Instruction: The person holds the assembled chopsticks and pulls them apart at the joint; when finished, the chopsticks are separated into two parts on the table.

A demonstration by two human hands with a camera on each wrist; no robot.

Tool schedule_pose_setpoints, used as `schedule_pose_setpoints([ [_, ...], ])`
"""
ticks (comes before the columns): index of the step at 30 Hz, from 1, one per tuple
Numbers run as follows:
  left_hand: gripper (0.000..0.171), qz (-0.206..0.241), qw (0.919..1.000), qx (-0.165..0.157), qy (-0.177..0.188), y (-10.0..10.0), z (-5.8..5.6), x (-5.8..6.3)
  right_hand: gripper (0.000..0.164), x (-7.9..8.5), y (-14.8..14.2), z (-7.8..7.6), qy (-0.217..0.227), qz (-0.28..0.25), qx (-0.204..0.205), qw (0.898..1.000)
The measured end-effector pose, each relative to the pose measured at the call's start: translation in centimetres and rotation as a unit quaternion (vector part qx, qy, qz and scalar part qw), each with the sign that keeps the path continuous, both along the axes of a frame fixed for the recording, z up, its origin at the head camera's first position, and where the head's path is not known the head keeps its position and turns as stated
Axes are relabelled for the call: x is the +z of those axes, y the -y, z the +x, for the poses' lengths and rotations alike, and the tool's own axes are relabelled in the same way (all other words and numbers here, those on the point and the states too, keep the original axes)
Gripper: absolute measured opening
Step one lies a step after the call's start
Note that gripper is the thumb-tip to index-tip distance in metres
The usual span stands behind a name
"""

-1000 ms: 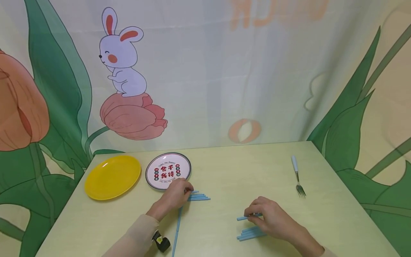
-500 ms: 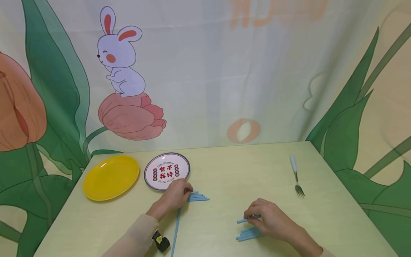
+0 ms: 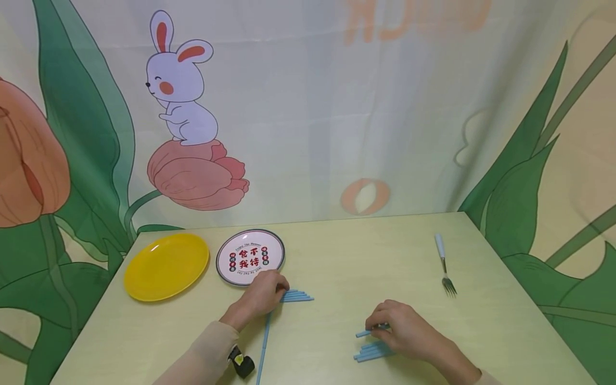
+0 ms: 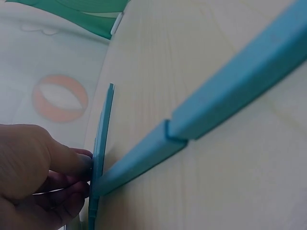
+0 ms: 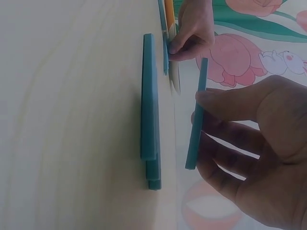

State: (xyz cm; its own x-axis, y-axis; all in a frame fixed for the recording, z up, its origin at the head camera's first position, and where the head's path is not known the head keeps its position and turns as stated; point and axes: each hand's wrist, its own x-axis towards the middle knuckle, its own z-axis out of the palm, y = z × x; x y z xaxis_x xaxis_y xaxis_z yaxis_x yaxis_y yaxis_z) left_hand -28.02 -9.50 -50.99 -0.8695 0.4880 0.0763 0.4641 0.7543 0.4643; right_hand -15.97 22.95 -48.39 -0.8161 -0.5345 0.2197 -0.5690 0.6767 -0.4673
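Note:
My left hand (image 3: 263, 291) pinches a blue stick at the near end of a close row of blue sticks (image 3: 299, 296), just below the white plate; fingers partly hide it. In the left wrist view the thumb presses along these sticks (image 4: 101, 136). Two more blue sticks (image 4: 139, 155) run end to end from there toward the table's front. Between thumb and fingers, my right hand (image 3: 404, 326) holds a single blue stick (image 5: 202, 79) raised off the table. Just below that hand lies a small group of blue sticks (image 3: 371, 351), partly covered by it.
At the back left are a yellow plate (image 3: 167, 267) and a white plate with red lettering (image 3: 251, 251). A fork (image 3: 444, 264) with a pale handle lies at the right. A printed curtain (image 3: 308, 133) hangs behind the table (image 3: 337, 256).
The stick in my left hand has come down slightly onto the row beside it. My right hand has shifted slightly downward in view, still holding its stick.

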Motion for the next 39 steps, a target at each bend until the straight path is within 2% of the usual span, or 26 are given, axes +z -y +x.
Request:
schedule_pose_setpoints([
  [7, 0.009, -0.004, 1.0000, -0.001, -0.002, 0.2, -0.1, -0.1, 0.013, -0.4, 0.0, -0.1, 0.004, 0.004, 0.001, 1.000],
  [16, 0.010, -0.006, 0.9999, -0.004, -0.012, 0.3, -0.1, -0.1, 0.013, -0.4, 0.2, -0.4, 0.031, 0.019, -0.005, 0.999],
  [24, 0.010, -0.009, 0.9999, 0.001, -0.011, 0.3, 0.1, 0.0, 0.013, -0.7, 0.3, -0.6, 0.029, 0.032, 0.001, 0.999],
  [31, 0.010, 0.005, 1.0000, -0.004, -0.002, 0.7, 0.9, 0.5, 0.011, -0.7, 0.3, -0.6, 0.046, 0.042, -0.004, 0.998],
  [39, 0.009, 0.033, 0.9987, -0.015, -0.036, 1.6, 2.3, 0.9, 0.010, -1.0, 0.2, -0.8, 0.061, 0.054, -0.003, 0.997],
])
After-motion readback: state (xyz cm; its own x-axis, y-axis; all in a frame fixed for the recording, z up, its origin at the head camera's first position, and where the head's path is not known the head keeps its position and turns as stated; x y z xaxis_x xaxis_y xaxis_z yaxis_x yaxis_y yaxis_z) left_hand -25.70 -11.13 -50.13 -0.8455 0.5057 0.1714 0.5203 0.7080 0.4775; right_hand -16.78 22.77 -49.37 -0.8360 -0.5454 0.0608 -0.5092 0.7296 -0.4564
